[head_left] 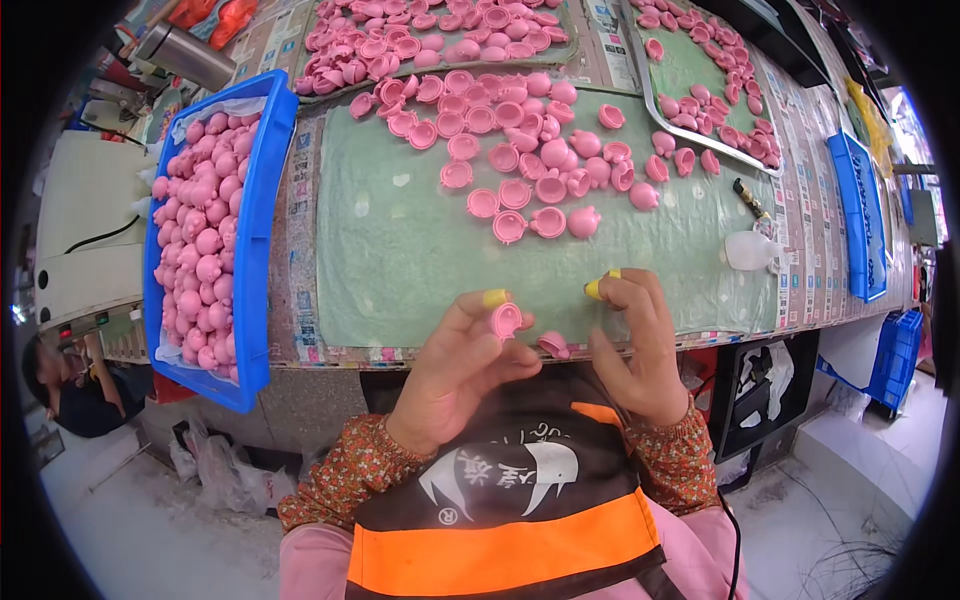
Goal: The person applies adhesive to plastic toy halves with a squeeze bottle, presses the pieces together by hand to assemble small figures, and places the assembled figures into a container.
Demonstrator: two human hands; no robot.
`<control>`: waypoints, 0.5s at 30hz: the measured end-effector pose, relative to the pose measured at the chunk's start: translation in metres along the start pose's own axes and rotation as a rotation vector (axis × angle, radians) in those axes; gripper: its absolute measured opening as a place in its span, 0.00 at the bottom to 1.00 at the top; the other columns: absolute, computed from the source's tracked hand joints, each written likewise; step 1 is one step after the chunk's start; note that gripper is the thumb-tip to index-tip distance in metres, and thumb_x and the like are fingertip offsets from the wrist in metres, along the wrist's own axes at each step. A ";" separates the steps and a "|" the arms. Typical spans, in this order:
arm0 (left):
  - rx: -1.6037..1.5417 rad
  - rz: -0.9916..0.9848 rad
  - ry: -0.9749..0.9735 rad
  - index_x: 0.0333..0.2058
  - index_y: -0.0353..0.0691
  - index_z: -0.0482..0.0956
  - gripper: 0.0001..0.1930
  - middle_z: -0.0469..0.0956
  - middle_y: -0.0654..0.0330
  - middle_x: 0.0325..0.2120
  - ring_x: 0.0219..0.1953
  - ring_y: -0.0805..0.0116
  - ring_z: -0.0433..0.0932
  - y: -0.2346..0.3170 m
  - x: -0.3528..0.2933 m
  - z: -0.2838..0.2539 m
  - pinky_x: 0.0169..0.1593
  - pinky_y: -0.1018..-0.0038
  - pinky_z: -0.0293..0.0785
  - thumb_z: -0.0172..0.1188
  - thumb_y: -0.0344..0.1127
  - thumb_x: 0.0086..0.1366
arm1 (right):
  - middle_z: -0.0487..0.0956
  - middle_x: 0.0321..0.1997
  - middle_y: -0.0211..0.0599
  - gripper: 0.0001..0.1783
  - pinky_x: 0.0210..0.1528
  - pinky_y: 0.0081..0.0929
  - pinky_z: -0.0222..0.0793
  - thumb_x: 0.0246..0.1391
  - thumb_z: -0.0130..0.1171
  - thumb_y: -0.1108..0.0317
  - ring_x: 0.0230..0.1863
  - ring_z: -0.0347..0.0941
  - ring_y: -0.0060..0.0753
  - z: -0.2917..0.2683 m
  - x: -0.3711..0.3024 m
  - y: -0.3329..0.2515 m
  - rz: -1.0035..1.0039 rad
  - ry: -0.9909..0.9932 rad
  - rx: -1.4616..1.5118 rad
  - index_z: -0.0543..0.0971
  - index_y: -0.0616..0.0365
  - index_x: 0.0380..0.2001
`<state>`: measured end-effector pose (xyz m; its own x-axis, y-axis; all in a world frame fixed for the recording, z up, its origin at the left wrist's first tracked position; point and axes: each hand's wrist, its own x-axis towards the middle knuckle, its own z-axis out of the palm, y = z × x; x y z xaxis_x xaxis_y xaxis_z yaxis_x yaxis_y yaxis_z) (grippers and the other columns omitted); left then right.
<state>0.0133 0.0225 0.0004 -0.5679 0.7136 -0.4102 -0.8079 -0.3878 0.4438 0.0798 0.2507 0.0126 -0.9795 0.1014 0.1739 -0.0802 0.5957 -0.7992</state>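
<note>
My left hand (452, 372) pinches a small pink half-shell (506, 321) between thumb and fingers, its hollow side showing. Yellow tape wraps one of that hand's fingertips. Beside it, at the table's near edge, lies another pink half-shell (553, 345). My right hand (642, 352) is just right of that piece, thumb and forefinger apart and nothing visible between them; it too has a yellow-wrapped fingertip. Beyond both hands, many loose pink half-shells (515, 193) are scattered over the green mat (390, 250), some hollow side up, some domed side up.
A blue crate (258, 250) full of rounded pink pieces stands at the left. Far right on the table, a metal-edged tray (650, 105) holds more shells. Near it are a translucent bottle (748, 251) and a blue bin (858, 215). A person (85, 385) sits far left.
</note>
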 end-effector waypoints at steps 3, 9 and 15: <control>0.036 0.050 -0.001 0.61 0.42 0.61 0.23 0.72 0.52 0.55 0.50 0.63 0.79 -0.006 0.003 0.002 0.57 0.62 0.78 0.56 0.37 0.71 | 0.69 0.47 0.47 0.29 0.48 0.41 0.64 0.40 0.65 0.76 0.46 0.66 0.54 -0.006 -0.004 -0.005 -0.065 -0.104 -0.049 0.72 0.60 0.50; 0.039 0.086 -0.028 0.61 0.42 0.60 0.23 0.71 0.53 0.55 0.50 0.63 0.79 -0.006 0.005 0.004 0.56 0.63 0.78 0.56 0.37 0.71 | 0.71 0.46 0.45 0.27 0.45 0.41 0.65 0.41 0.67 0.76 0.44 0.68 0.51 0.008 -0.008 -0.007 -0.102 -0.107 -0.235 0.75 0.57 0.48; 0.025 0.053 -0.011 0.61 0.43 0.60 0.23 0.71 0.53 0.55 0.49 0.63 0.79 -0.006 0.003 0.001 0.55 0.63 0.79 0.55 0.37 0.71 | 0.74 0.41 0.45 0.20 0.38 0.39 0.68 0.45 0.65 0.80 0.36 0.71 0.46 0.011 0.001 0.000 -0.076 0.053 -0.093 0.76 0.61 0.44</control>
<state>0.0168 0.0280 -0.0026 -0.6078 0.6988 -0.3771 -0.7726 -0.4107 0.4842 0.0770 0.2414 0.0065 -0.9599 0.0933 0.2642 -0.1342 0.6746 -0.7259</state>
